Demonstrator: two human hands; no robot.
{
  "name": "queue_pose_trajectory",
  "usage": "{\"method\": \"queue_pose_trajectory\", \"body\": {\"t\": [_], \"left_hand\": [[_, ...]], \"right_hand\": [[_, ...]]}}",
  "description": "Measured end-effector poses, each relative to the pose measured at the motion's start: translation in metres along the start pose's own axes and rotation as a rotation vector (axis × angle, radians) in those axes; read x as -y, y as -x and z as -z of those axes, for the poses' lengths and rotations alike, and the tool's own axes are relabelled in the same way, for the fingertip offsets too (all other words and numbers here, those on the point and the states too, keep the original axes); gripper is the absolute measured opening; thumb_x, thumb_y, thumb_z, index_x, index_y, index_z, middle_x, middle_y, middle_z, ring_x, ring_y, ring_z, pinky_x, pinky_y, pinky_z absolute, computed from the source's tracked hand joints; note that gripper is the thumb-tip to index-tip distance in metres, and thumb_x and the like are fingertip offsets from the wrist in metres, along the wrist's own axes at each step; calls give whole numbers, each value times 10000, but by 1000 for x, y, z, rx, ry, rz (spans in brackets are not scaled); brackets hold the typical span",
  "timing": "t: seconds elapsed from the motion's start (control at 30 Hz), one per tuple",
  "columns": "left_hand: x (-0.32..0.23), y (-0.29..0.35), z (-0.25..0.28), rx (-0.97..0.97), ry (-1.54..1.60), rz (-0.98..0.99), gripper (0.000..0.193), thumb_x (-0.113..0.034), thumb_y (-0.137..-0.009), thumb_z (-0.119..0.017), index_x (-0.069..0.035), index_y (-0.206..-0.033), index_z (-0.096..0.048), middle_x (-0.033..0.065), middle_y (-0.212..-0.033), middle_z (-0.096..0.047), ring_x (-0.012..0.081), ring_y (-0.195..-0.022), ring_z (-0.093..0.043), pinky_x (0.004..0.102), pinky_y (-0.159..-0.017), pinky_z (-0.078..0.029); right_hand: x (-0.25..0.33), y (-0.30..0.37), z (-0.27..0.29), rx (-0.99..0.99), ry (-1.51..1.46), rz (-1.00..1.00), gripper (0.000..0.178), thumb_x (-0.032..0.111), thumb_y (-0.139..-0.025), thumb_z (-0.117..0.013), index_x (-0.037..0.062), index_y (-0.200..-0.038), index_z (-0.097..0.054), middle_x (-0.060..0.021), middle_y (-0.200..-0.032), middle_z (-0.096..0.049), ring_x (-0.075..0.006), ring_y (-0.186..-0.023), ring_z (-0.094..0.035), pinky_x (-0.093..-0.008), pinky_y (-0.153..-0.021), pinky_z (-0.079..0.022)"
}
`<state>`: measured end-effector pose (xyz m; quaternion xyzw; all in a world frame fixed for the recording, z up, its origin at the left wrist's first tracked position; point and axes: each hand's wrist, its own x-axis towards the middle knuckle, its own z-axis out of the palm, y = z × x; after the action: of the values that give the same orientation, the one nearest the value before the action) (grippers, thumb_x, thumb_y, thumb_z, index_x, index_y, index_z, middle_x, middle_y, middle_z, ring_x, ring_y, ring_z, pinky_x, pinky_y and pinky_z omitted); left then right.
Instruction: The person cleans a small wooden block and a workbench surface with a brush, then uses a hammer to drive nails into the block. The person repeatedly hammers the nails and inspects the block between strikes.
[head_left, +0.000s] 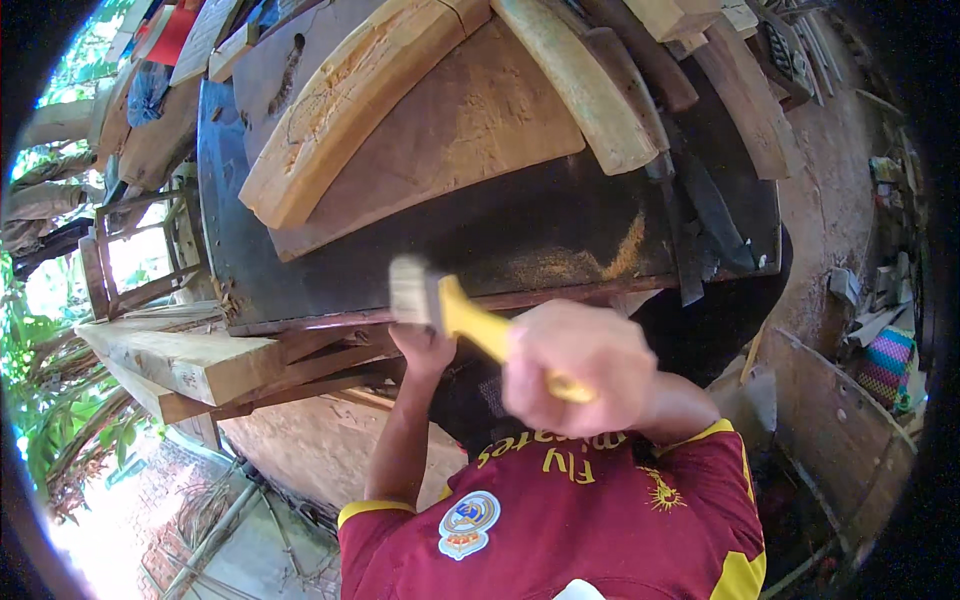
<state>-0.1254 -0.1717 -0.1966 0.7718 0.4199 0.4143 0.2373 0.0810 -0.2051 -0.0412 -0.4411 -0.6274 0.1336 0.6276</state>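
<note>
My right hand (580, 362) is closed round the yellow handle of a flat paintbrush (470, 318). The brush is lifted over the near edge of a dark worktable (350, 270), its pale bristles pointing left, and both are slightly smeared by motion. Behind the brush head, at the table's near edge, is my left hand (422, 347). Its fingers are mostly covered by the brush, so their pose is unclear. A streak of brown sawdust (626, 247) lies on the dark top, to the right of the brush.
A thick curved wooden piece (350, 100) rests on a brown board (470, 130) across the table. Another curved timber (585, 85) and a handsaw (712, 205) lie to the right. Planks (190, 355) jut out at the left. A woven basket (888, 360) stands far right.
</note>
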Motion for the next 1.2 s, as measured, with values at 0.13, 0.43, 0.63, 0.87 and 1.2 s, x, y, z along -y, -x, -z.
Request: {"method": "queue_pose_trajectory", "body": {"t": [0.13,0.43,0.63,0.87,1.2], "left_hand": [[3,6,0,40,-16,82,82,-41,-785,-632,8,-825,-684,100,-708,-668,155,-599,-627,276,-586,-485],[-1,7,0,79,-31,149,89,-87,-818,-656,-4,-793,-677,81,-641,-636,145,-521,-583,278,-515,-443],[-10,-3,-3,51,-63,108,170,-105,-865,-643,-5,-728,-653,30,-542,-554,73,-454,-426,260,-435,-343],[-2,1,-4,58,-152,86,92,-79,-814,-658,-4,-762,-666,76,-562,-585,154,-459,-545,293,-460,-402],[-10,0,-5,52,-107,199,101,-34,-820,-641,1,-726,-641,29,-503,-504,52,-450,-462,249,-433,-353]], "right_hand": [[8,11,50,-23,207,-166,146,21,-781,-644,-5,-907,-575,-106,-745,-638,-223,-590,-658,-314,-532,-551],[22,27,102,-452,151,-317,259,185,-920,-540,-50,-819,-580,-161,-621,-613,-200,-442,-572,-283,-420,-463],[-15,17,94,-414,288,-263,176,121,-938,-560,-40,-1003,-536,-122,-672,-631,-147,-519,-607,-230,-465,-480],[9,42,109,-488,269,-394,106,76,-933,-540,-14,-944,-485,-136,-676,-614,-117,-470,-547,-239,-427,-450],[27,68,123,-402,435,-286,151,113,-917,-455,-31,-870,-452,-166,-547,-526,-170,-381,-503,-256,-348,-388]]}}
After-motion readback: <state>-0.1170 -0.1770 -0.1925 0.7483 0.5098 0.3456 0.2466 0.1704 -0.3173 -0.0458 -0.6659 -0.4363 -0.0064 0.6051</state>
